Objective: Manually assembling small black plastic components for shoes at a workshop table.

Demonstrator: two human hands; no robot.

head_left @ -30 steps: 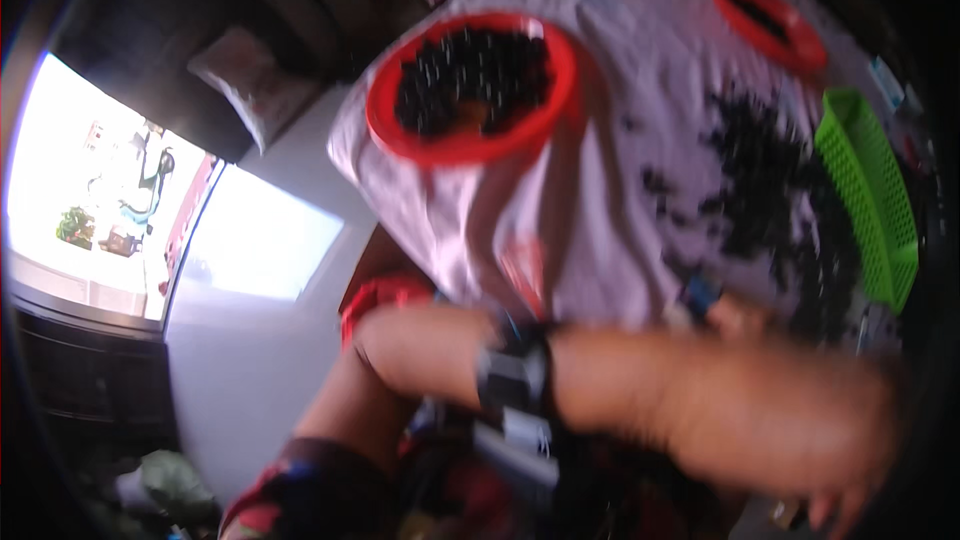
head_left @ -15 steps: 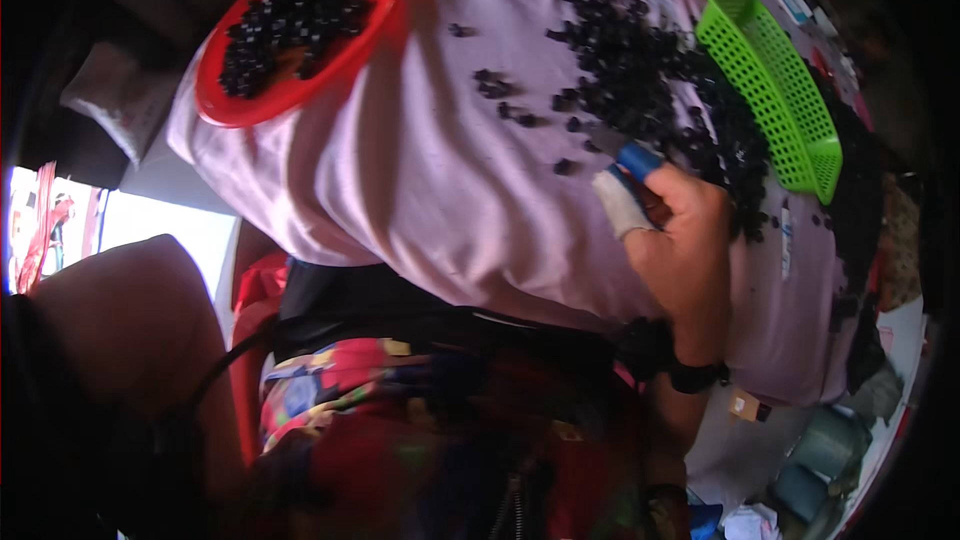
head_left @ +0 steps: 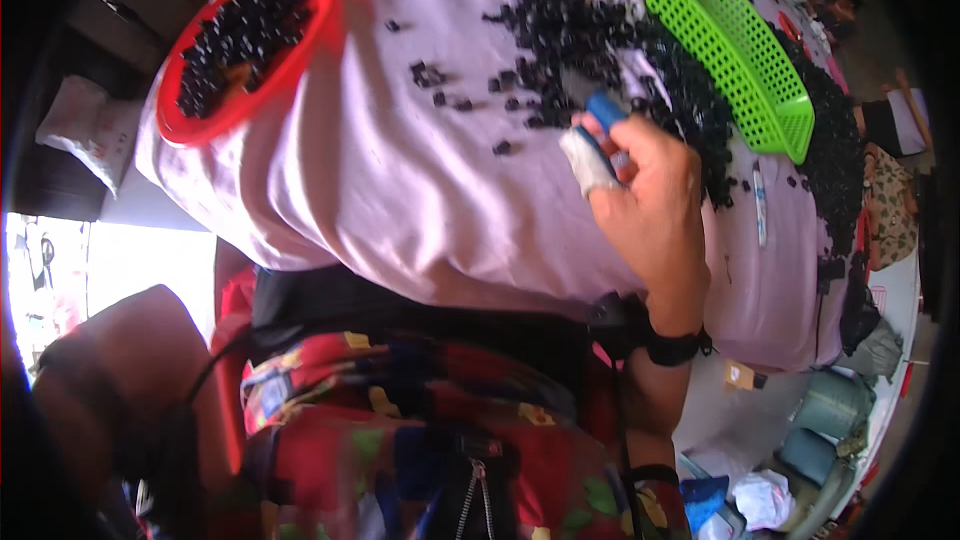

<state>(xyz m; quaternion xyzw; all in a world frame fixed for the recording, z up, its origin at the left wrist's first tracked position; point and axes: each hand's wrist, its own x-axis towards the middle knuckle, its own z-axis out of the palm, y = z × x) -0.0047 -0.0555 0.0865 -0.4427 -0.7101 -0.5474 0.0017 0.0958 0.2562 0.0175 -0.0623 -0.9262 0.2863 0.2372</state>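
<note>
My right hand (head_left: 648, 202) is over the pink cloth-covered table, at the near edge of a heap of small black parts (head_left: 570, 25). White wrapping covers its thumb, and blue wrapping shows on a finger. The fingers are curled together in a pinch. A dark greyish piece (head_left: 578, 88) juts from the fingertips toward the heap; blur hides what it is. Several loose black parts lie left of the hand. My left hand is out of view; what looks like my bent left arm (head_left: 130, 360) shows at the lower left.
A red plate (head_left: 325, 20) holding more black parts stands at the far left. Right of the heap lies a green perforated basket (head_left: 735, 50). A white-and-blue pen-like tube (head_left: 760, 205) rests nearer me. Fabric bundles (head_left: 835, 405) sit below the table at right.
The view has shifted, so the table and its things appear further left and higher. My right hand stays beside the heap with its fingers still pinched.
</note>
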